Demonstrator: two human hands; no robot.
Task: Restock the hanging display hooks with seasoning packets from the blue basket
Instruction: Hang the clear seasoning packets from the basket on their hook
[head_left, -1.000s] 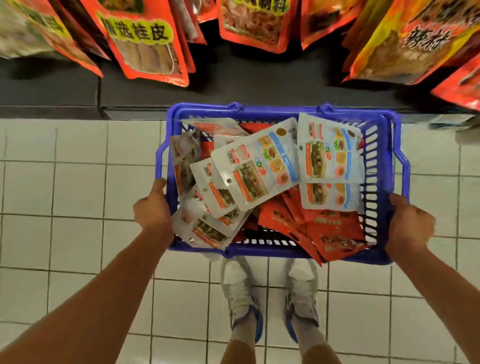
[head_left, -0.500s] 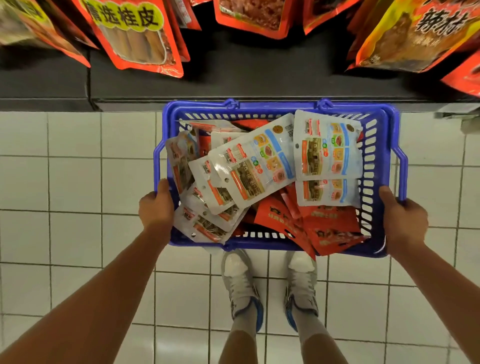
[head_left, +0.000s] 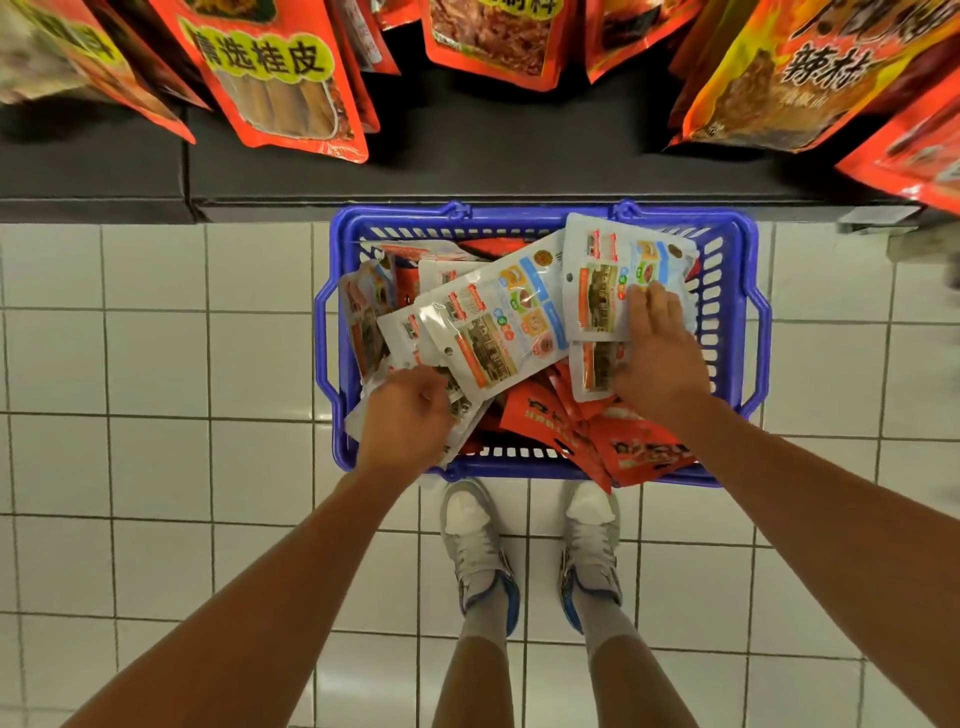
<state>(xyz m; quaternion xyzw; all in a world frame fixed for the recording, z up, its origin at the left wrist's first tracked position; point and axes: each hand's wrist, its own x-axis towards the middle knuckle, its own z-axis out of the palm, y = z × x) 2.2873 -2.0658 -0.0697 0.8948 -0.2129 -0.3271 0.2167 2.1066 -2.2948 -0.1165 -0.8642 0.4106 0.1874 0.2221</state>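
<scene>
The blue basket stands on the white tiled floor against the shelf base, full of seasoning packets. White packets lie on top in the left and middle, and red packets fill the near right corner. My left hand is inside the near left of the basket, its fingers curled round the lower white packets. My right hand rests on another white packet at the right, fingers spread over its face.
Red and yellow packets hang in rows above the dark shelf base, with more at the right. My shoes stand just behind the basket. White floor tiles spread to both sides.
Both hands have let go of the basket's sides and moved inside onto the packets. The basket has gone down onto the floor.
</scene>
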